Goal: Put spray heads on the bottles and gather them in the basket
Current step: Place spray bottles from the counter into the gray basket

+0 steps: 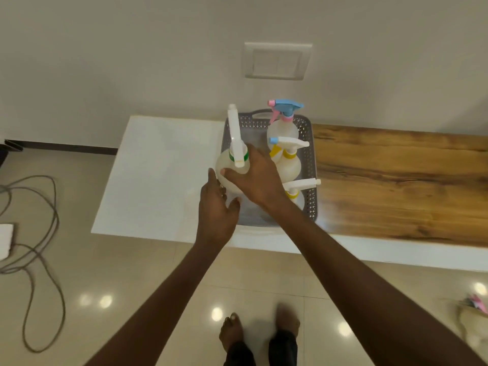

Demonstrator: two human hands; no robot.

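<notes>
A grey perforated basket [313,165] sits on the table where white top meets wood. Inside stand a bottle with a blue and pink spray head [284,116], one with a white and yellow head [287,157], and a third with a white head and yellow collar [298,187], partly hidden by my right arm. Over the basket's left edge both hands hold a pale bottle with a white spray head and green collar [235,159]. My right hand [257,178] grips its shoulder from the right. My left hand [217,207] cups its lower body.
The table has a white section [158,175] on the left and a wood-grain section [396,180] on the right. A grey cable [39,247] loops on the tiled floor at left. A wall switch plate [277,60] is above. My feet are below.
</notes>
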